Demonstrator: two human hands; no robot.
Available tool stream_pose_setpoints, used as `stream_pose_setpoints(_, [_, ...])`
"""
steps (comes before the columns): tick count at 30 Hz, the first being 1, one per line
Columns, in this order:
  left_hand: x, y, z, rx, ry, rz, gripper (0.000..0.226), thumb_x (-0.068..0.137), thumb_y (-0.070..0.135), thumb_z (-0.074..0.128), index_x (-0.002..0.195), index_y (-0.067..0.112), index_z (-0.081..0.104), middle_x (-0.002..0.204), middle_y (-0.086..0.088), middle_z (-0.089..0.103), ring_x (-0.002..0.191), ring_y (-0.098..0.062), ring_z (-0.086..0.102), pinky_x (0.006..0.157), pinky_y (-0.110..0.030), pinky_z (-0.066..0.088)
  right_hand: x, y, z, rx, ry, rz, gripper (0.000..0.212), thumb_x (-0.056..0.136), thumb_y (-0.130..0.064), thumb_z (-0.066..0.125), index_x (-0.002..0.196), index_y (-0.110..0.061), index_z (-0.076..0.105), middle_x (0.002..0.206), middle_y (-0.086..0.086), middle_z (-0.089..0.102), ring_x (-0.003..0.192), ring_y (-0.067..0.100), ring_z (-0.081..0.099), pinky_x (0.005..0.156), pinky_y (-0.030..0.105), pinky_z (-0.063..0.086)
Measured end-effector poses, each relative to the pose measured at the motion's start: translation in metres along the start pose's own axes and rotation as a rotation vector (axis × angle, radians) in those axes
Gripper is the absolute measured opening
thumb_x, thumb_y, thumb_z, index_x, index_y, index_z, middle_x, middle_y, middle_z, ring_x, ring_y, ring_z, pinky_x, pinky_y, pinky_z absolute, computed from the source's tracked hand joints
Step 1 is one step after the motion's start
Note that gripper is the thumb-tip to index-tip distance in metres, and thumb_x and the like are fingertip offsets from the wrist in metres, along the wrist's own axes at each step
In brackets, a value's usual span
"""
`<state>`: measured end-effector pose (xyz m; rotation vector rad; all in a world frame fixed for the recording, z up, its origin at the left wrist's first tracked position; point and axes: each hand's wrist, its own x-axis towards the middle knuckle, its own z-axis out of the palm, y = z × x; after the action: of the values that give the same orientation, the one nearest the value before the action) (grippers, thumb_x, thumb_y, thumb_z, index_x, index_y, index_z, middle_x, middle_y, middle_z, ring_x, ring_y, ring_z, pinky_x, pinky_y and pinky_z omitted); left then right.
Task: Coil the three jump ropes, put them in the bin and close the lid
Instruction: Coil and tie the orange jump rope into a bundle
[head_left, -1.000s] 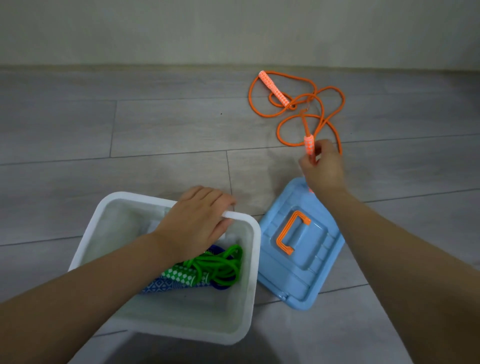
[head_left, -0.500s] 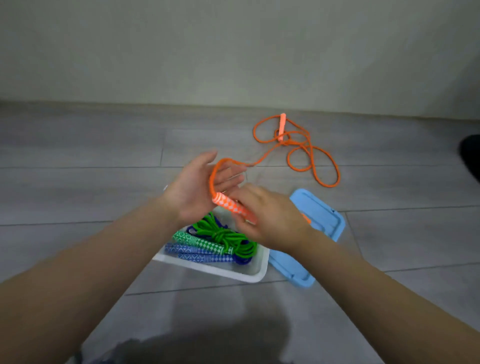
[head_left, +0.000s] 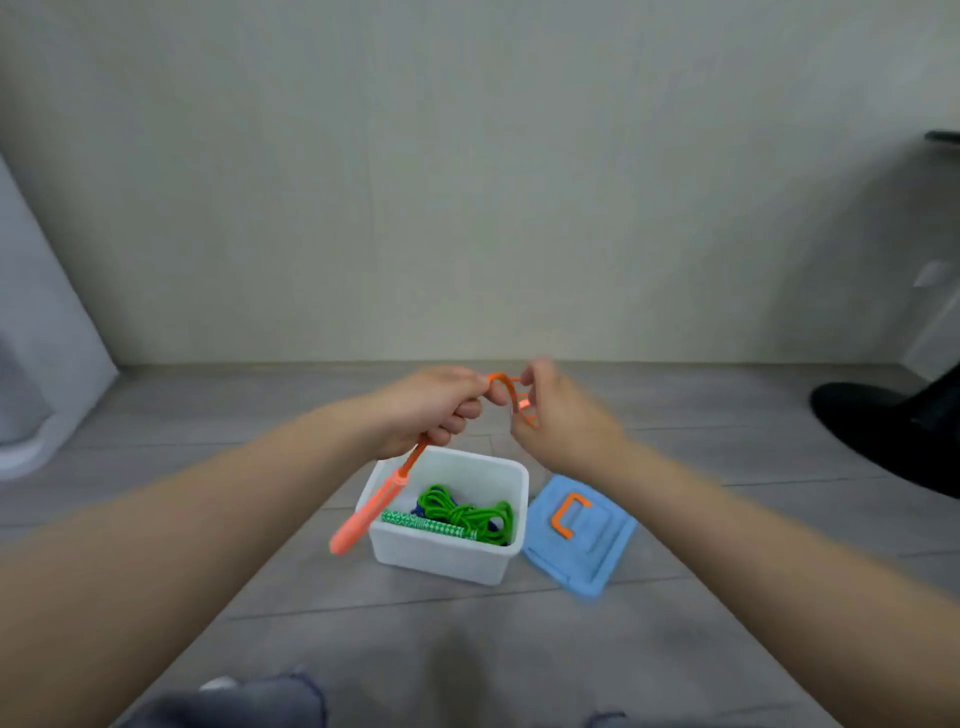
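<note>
Orange rope (head_left: 501, 382) w/ paler orange-pink handle (head_left: 363, 514). Green rope (head_left: 467, 512) coil; its handle (head_left: 423, 524) green w/ white diamond pattern. Blue rope (head_left: 418, 510) barely showing under green. Bin (head_left: 441, 558) white. Lid (head_left: 602, 564) light blue, its handle orange. Floor (head_left: 208, 405) grey wood-grain planks. Wall (head_left: 467, 182) pale grey-green.

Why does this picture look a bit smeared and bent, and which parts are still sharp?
Head view: the right hand and orange rope are smeared by motion; the left hand is softer too. The green rope in the bin and the lid read clearer. The wide lens bows the edges; light is dim and even, without glare.
</note>
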<state>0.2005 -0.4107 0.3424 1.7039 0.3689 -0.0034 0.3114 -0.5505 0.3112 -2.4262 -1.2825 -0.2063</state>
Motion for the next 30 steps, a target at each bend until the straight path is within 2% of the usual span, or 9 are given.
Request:
stream_pose_setpoints(3, [-0.031,0.027,0.01,0.101,-0.043,0.1,0.025,0.102,0.026,0.037,0.09,0.017,0.057,0.059,0.007,0.022,0.045,-0.005,0.018,0.04,-0.016,0.012,0.002,-0.011,-0.037,0.114,-0.023,0.053,0.051,0.084,-0.029,0.062,0.13,-0.016,0.044,0.123,0.012,0.056,0.114,0.028,0.054,0.091,0.035,0.043])
stream_pose_setpoints(6, [-0.053,0.046,0.009,0.034,-0.036,0.183,0.029,0.102,0.027,0.038,0.086,0.016,0.06,0.058,0.007,0.021,0.046,-0.005,0.016,0.042,-0.018,0.01,-0.005,-0.014,-0.058,0.017,-0.192,0.014,0.034,0.087,-0.022,0.058,0.12,-0.016,0.058,0.12,0.008,0.061,0.114,0.025,0.055,0.093,0.032,0.042])
stream_pose_setpoints(8, [-0.063,0.051,0.004,-0.047,-0.003,0.225,0.031,0.102,0.027,0.038,0.087,0.014,0.061,0.057,0.007,0.021,0.045,-0.005,0.016,0.043,-0.019,0.01,-0.015,-0.012,-0.063,0.095,-0.278,0.037,0.024,0.089,-0.018,0.057,0.112,-0.018,0.064,0.115,0.005,0.065,0.109,0.022,0.059,0.089,0.029,0.043])
stream_pose_setpoints(11, [-0.072,0.043,0.001,-0.118,0.076,0.244,0.032,0.103,0.029,0.036,0.091,0.013,0.061,0.054,0.008,0.026,0.044,-0.006,0.02,0.042,-0.017,0.016,-0.032,-0.004,-0.059,0.216,-0.21,0.056,0.016,0.09,-0.012,0.055,0.098,-0.02,0.067,0.098,0.006,0.071,0.094,0.022,0.064,0.081,0.028,0.045])
stream_pose_setpoints(14, [-0.075,0.024,0.0,-0.197,0.131,0.23,0.032,0.104,0.031,0.035,0.095,0.014,0.061,0.054,0.007,0.029,0.045,-0.007,0.022,0.044,-0.018,0.018,-0.043,0.002,-0.054,0.372,-0.109,0.073,0.021,0.091,-0.006,0.052,0.088,-0.024,0.063,0.083,0.004,0.07,0.079,0.019,0.067,0.079,0.032,0.052])
stream_pose_setpoints(17, [-0.066,0.012,0.0,-0.242,0.185,0.195,0.033,0.104,0.032,0.032,0.093,0.013,0.057,0.056,0.005,0.032,0.045,-0.007,0.023,0.043,-0.018,0.018,-0.044,-0.009,-0.058,0.615,-0.106,0.105,0.018,0.094,-0.002,0.051,0.095,-0.016,0.063,0.082,0.009,0.067,0.064,0.003,0.063,0.066,0.017,0.05])
stream_pose_setpoints(21, [-0.047,0.002,0.006,-0.199,0.244,0.187,0.037,0.105,0.033,0.03,0.09,0.013,0.057,0.064,0.001,0.042,0.048,-0.008,0.035,0.043,-0.017,0.028,-0.04,-0.036,-0.065,0.835,-0.078,0.134,0.006,0.095,-0.003,0.054,0.098,-0.006,0.058,0.077,0.008,0.067,0.062,0.01,0.061,0.06,0.016,0.051])
stream_pose_setpoints(25, [-0.031,-0.004,0.008,-0.253,0.24,0.205,0.038,0.104,0.034,0.032,0.094,0.012,0.061,0.084,-0.007,0.063,0.069,-0.016,0.06,0.063,-0.023,0.051,-0.033,-0.052,-0.055,0.853,-0.131,0.142,0.006,0.093,-0.009,0.059,0.088,-0.012,0.06,0.071,0.001,0.066,0.055,0.005,0.061,0.06,0.019,0.053])
stream_pose_setpoints(30, [-0.02,-0.008,0.007,-0.315,0.145,0.149,0.039,0.104,0.036,0.032,0.103,0.012,0.063,0.092,-0.012,0.069,0.083,-0.024,0.067,0.084,-0.036,0.054,-0.026,-0.06,-0.045,0.805,-0.014,0.129,0.002,0.087,-0.012,0.069,0.086,-0.011,0.067,0.065,-0.004,0.06,0.049,-0.006,0.053,0.052,0.008,0.043])
